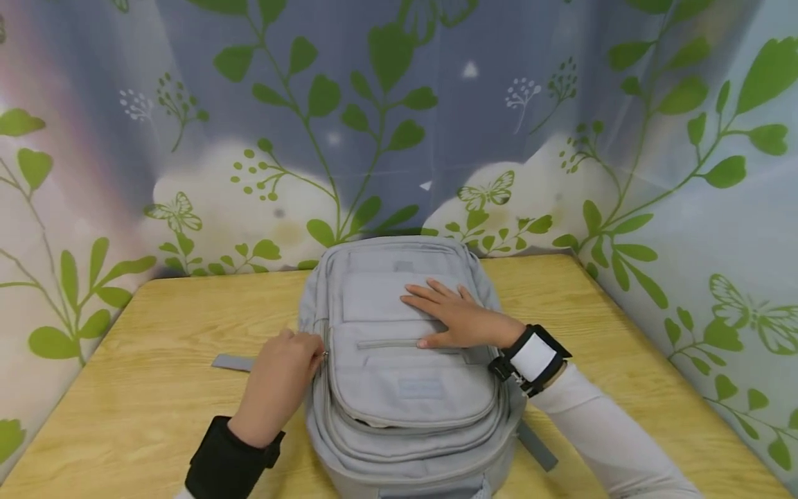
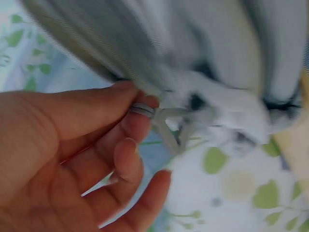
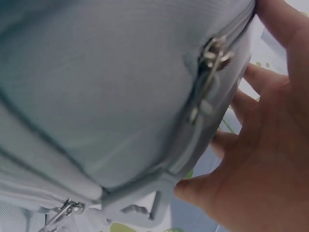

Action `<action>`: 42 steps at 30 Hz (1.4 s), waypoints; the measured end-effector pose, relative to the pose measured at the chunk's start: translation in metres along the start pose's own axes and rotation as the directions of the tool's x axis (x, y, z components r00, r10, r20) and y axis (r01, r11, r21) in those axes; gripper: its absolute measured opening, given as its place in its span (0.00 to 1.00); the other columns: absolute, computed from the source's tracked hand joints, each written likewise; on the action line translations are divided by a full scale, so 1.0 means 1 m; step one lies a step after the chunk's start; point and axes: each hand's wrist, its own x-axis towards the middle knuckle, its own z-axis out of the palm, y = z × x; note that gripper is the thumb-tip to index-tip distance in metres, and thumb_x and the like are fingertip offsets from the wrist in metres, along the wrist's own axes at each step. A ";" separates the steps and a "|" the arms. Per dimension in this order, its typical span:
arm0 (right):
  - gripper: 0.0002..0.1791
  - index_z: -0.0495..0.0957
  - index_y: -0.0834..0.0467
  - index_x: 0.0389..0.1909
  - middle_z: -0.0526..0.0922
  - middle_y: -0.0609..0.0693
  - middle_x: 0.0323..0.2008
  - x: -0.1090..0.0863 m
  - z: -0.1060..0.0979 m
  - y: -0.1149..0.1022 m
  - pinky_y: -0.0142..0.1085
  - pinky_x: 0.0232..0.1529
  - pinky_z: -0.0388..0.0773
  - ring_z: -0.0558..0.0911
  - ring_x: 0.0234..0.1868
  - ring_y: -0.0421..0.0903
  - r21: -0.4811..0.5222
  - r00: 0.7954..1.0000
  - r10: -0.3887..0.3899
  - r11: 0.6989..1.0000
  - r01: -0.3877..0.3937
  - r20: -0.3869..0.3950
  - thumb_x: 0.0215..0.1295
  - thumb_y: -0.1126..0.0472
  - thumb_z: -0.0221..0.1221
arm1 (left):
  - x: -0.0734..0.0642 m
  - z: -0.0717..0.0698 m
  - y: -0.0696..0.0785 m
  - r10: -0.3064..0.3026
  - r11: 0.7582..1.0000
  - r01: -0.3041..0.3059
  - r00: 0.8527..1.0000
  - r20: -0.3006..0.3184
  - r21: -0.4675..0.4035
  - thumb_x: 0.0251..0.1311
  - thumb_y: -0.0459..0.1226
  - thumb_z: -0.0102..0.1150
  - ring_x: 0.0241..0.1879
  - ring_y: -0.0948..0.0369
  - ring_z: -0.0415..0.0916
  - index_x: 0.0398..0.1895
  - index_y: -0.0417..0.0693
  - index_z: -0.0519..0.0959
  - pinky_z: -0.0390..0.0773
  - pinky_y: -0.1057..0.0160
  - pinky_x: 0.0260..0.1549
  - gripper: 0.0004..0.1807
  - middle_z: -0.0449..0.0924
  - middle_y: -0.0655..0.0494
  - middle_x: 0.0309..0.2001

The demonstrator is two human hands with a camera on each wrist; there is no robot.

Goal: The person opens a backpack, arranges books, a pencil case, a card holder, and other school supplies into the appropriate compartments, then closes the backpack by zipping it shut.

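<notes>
A light grey backpack (image 1: 420, 398) lies on its back on the table, front pockets facing up. At its left side, my left hand (image 1: 283, 374) pinches a small zipper pull (image 2: 143, 109) between thumb and forefinger; the other fingers curl loosely. My right hand (image 1: 464, 322) rests on the front of the bag with fingers spread, its thumb beside the zipper (image 1: 389, 344) of the upper front pocket. In the right wrist view, a metal zipper slider (image 3: 215, 58) and a grey plastic loop (image 3: 137, 200) show close to that hand's fingers.
The wooden table (image 1: 187, 319) extends on both sides of the bag. One strap end (image 1: 232, 362) sticks out at the left, another strap (image 1: 537, 447) at the lower right. A curtain (image 1: 374, 138) with green leaf prints hangs around the table's back and sides.
</notes>
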 end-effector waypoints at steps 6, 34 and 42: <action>0.42 0.46 0.45 0.74 0.41 0.46 0.75 0.000 0.001 0.002 0.69 0.65 0.36 0.37 0.75 0.56 -0.025 1.000 0.005 1.000 -0.006 -0.014 0.63 0.41 0.55 | -0.015 -0.026 0.024 0.034 0.999 -0.036 0.981 0.188 0.004 0.47 0.32 0.69 0.19 0.65 0.66 0.18 0.50 0.78 0.66 0.70 0.18 0.09 0.75 0.60 0.18; 0.15 0.79 0.50 0.48 0.74 0.37 0.22 -0.056 0.022 -0.093 0.20 0.24 0.67 0.67 0.19 0.28 0.050 0.978 -0.206 0.978 0.205 0.027 0.62 0.52 0.59 | -0.040 -0.018 0.082 0.157 0.923 0.038 0.871 0.465 -0.382 0.63 0.44 0.54 0.10 0.70 0.56 0.07 0.55 0.62 0.58 0.71 0.12 0.25 0.56 0.65 0.09; 0.10 0.73 0.46 0.22 0.69 0.37 0.15 -0.064 0.055 -0.109 0.17 0.20 0.59 0.63 0.18 0.26 0.034 0.983 -0.186 0.982 0.186 -0.016 0.63 0.57 0.59 | -0.037 -0.018 0.074 0.411 0.848 -0.289 0.888 0.206 -0.445 0.62 0.50 0.55 0.22 0.74 0.63 0.21 0.57 0.76 0.66 0.75 0.24 0.14 0.70 0.69 0.21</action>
